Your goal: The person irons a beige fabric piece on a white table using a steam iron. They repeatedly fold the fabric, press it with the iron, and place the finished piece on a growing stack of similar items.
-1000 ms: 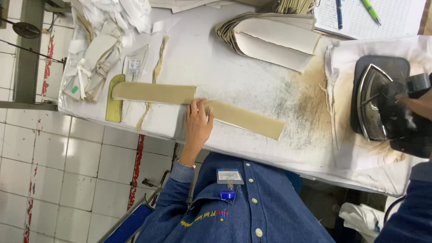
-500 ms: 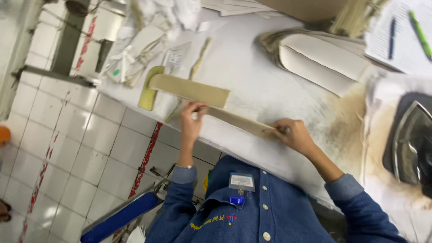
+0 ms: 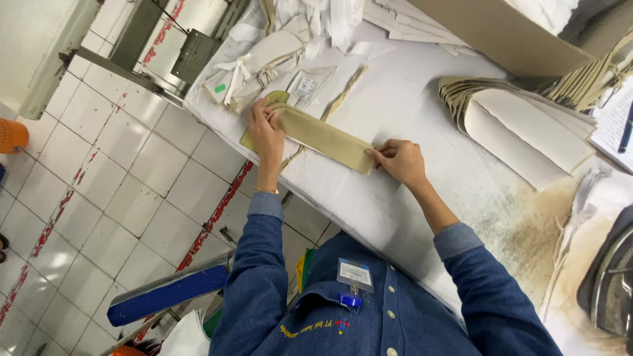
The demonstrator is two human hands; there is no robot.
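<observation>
A white padded worktop (image 3: 422,191) runs across the view, scorched brown toward its right end, with a pale tiled floor (image 3: 119,178) beside and below it. At the top right lies a flat brown cardboard sheet (image 3: 488,26), and under it a fanned stack of cream fabric pieces (image 3: 527,125) rests on the worktop, well apart from the hands. At the far right edge part of a dark iron (image 3: 610,283) shows on the stained cloth. Near the worktop's upper left corner sits a loose heap of white scraps and strips (image 3: 264,56), with a small clear packet (image 3: 306,86) just beside it. The person, in a blue denim shirt with a badge clipped to the chest, leans over the near edge with both arms stretched forward. Between the hands lies a long tan fabric strip (image 3: 323,135), flat on the worktop and slanting from upper left down to the right, its left end resting over a yellow-green piece (image 3: 254,135) that peeks out beneath. The left hand (image 3: 267,128) has its grip narrow, fingertips pinching the strip's left end. The right hand (image 3: 399,161) holds the strip's right end, thumb and fingers closed on its edge, palm down on the worktop. A thin beige cord (image 3: 343,95) lies just above the strip, running away from it toward the scrap heap.
</observation>
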